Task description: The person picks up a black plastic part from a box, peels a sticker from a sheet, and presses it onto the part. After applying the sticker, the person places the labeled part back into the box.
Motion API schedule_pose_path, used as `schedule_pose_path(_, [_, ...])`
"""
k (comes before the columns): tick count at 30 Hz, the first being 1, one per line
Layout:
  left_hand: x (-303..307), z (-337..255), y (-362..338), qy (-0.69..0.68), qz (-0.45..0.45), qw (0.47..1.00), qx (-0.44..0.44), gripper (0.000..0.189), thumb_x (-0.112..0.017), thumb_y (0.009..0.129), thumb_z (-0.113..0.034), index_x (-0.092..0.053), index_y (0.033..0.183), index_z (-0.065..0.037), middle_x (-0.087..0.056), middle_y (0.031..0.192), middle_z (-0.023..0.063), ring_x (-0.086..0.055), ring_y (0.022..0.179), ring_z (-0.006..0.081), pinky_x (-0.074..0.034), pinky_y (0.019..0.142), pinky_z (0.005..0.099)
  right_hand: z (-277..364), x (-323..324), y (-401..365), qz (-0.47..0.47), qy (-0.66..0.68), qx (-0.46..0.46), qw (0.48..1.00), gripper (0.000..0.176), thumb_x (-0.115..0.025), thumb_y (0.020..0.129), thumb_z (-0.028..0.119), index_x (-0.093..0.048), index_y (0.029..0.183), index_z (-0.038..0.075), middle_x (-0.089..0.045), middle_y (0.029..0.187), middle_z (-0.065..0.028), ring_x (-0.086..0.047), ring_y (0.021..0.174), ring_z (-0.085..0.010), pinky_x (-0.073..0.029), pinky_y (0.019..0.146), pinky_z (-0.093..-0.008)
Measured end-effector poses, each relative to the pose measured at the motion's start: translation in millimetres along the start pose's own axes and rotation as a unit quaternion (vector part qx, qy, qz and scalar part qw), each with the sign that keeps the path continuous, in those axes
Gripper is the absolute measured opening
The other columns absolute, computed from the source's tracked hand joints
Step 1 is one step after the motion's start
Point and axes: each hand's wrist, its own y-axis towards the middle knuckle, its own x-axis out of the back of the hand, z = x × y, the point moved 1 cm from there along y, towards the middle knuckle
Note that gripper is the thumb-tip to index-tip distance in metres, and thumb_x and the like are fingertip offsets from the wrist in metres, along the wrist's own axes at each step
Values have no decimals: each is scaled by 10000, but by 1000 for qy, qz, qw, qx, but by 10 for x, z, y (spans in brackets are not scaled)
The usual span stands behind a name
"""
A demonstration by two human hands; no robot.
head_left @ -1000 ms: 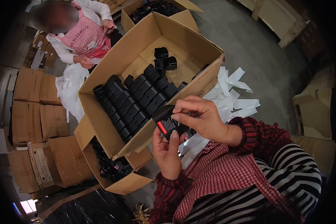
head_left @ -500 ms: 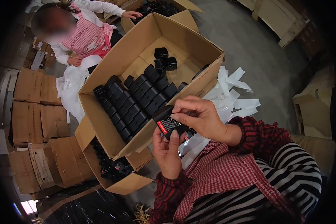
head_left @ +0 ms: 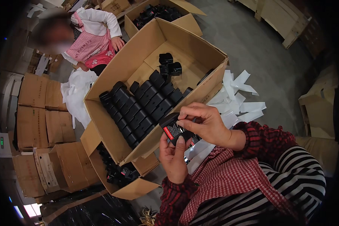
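My left hand [head_left: 174,160] grips a black plastic part [head_left: 168,119] from below, with the thumb along its lower edge. A red and black label [head_left: 172,130] with small white print shows on the part's face. My right hand [head_left: 207,126] is closed in a pinch at the part's upper right side, thumb against the index finger. Whether a small piece sits between those fingertips is hidden. Just beyond my hands stands an open cardboard box [head_left: 190,34] holding rows of similar black plastic parts [head_left: 133,113].
White strips [head_left: 239,84] lie in a heap right of the box. Another carton [head_left: 137,188] with black parts stands below it, a third [head_left: 197,24] behind. A co-worker [head_left: 92,49] in a pink apron sits at upper left. Stacked cartons [head_left: 32,128] line the left.
The co-worker's hand has drawn back from the far carton to the lap. My hands keep nearly the same hold on the part; the whole view has shifted slightly.
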Motion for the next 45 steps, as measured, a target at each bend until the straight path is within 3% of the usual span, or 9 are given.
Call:
schedule_pose_path(4, [-4, -9, 0, -5, 7, 1000, 4, 364, -529, 915, -15, -437, 1267, -2, -592, 1100, 72, -607, 953, 137, -558, 830, 324, 19, 14, -4, 7, -1, -11, 1000, 192, -688, 792, -28, -649, 978, -10, -590, 872, -37, -567, 801, -91, -465, 680, -216])
schedule_pose_path(19, [17, 12, 15, -13, 7, 1000, 12, 364, -532, 916, -19, -439, 1267, -10, -597, 1096, 69, -608, 953, 132, -561, 821, 311, 63, 23, -8, 0, 16, -34, 999, 152, -684, 812, -2, -647, 959, -6, -579, 882, -20, -545, 758, -59, -441, 632, -191])
schedule_pose_path(23, [27, 21, 8, -12, 9, 1000, 15, 371, -534, 916, -21, -436, 1273, -8, -598, 1098, 69, -609, 951, 127, -562, 817, 303, 47, 23, 8, -9, 51, -48, 997, 171, -678, 801, -14, -656, 968, 15, -579, 843, -30, -572, 758, -79, -484, 665, -208])
schedule_pose_path(29, [15, 8, 7, -15, 8, 1000, 13, 393, -533, 916, -20, -425, 1295, -12, -592, 1116, 64, -608, 954, 126, -563, 816, 309, -10, 23, -6, 8, 0, 7, 1000, 141, -681, 819, 5, -644, 955, 0, -576, 888, -20, -541, 751, -54, -445, 586, -192])
schedule_pose_path(31, [21, 10, 4, -12, 7, 1000, 12, 392, -531, 917, -19, -426, 1294, -12, -591, 1121, 64, -608, 956, 127, -562, 818, 313, 20, 21, -14, 13, 10, -33, 999, 156, -685, 815, 5, -645, 965, 0, -579, 888, -25, -550, 774, -69, -457, 624, -204])
schedule_pose_path(45, [31, 31, 9, -10, 1, 1000, 18, 376, -533, 914, -17, -436, 1278, -11, -596, 1110, 63, -610, 955, 133, -559, 828, 319, 0, 7, -21, -1, 1, -7, 1000, 177, -696, 789, -14, -652, 961, -8, -597, 869, -48, -571, 806, -107, -472, 688, -228])
